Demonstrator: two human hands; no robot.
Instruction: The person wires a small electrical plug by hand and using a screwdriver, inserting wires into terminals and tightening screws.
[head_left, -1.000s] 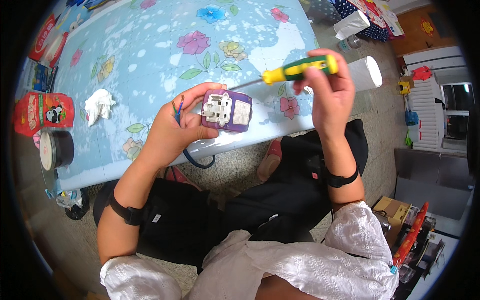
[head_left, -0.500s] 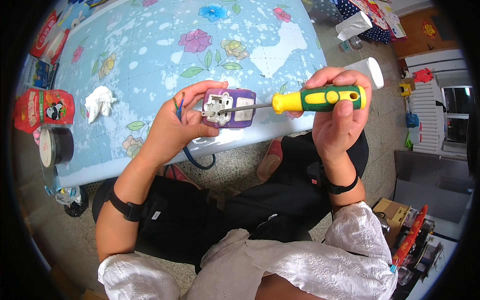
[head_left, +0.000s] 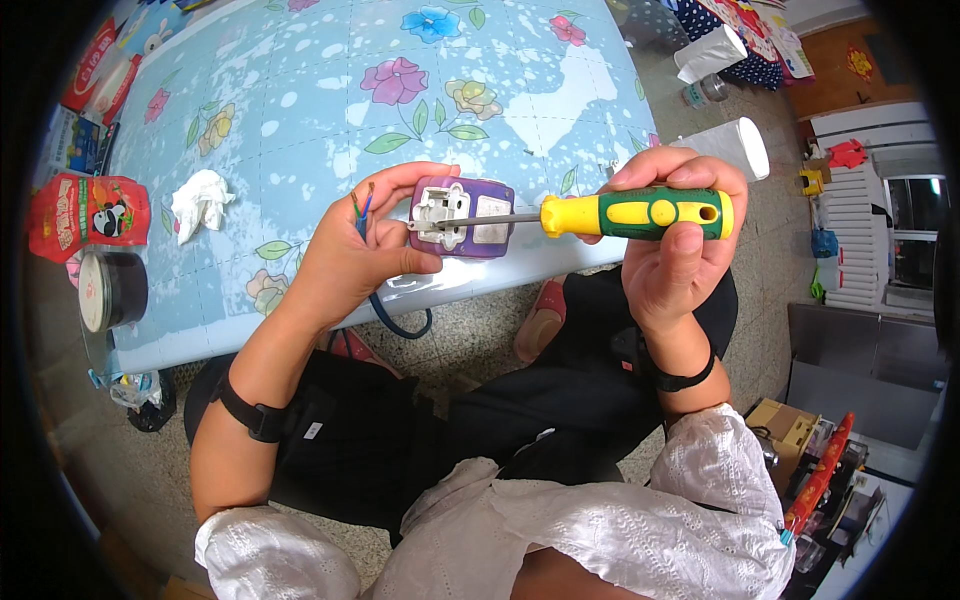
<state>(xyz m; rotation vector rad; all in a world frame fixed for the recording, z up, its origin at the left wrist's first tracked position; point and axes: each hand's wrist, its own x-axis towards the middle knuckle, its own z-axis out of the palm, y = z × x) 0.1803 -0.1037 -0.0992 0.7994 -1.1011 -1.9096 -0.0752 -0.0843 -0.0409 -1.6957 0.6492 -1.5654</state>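
Tissue (head_left: 201, 203) between red pouch (head_left: 70, 228) and purple device (head_left: 470, 204), on flowered tablecloth (head_left: 310, 140)

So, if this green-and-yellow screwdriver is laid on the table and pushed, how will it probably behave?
The screwdriver would likely roll, perhaps in a curve, because its rounded handle is much thicker than its shaft. It should stay stiff: the grey shaft looks straight and is probably metal. The handle end may feel heavier, being the bulkier part.
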